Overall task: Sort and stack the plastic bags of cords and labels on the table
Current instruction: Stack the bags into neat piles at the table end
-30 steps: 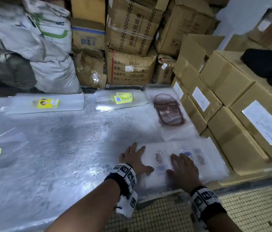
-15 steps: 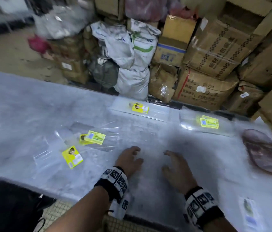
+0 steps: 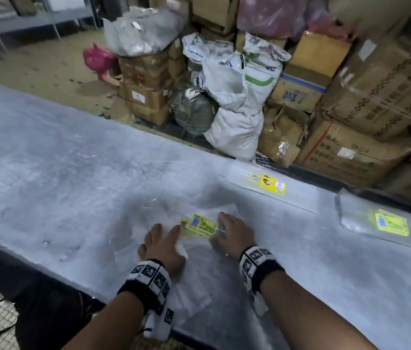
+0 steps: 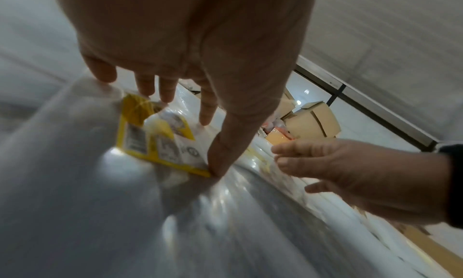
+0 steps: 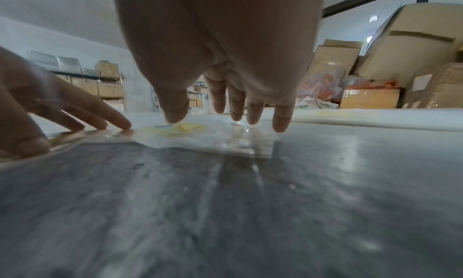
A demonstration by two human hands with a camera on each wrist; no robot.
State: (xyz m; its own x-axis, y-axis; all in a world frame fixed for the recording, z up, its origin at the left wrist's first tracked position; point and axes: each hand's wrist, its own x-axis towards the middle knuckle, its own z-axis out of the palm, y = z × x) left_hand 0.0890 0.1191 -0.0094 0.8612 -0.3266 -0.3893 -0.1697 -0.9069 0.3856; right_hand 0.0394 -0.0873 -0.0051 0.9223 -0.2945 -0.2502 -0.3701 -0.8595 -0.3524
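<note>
Change: both hands, half a second ago bare on the table, now lie on the loose clear bags that were off to the left; the view has swung left with them.
Left hand (image 3: 162, 245): fingers straight and spread, pressing flat on a clear bag; left wrist view shows the thumb tip at the corner of a yellow label (image 4: 155, 138).
Right hand (image 3: 232, 232): fingers straight, slightly fanned, tips touching the bag just beside the yellow-labelled bag (image 3: 200, 226); nothing pinched.
Task thing: loose bags overlap between the hands near the front edge of the table (image 3: 60, 173).
Done: long bag stack (image 3: 270, 185) and second stack (image 3: 376, 221) sit along the far edge, well apart.
Left: judged mid-task; these loose bags need gathering, squaring and placing on a matching stack.
Background: cardboard boxes (image 3: 366, 92) and white sacks (image 3: 234, 102) behind the table.
</note>
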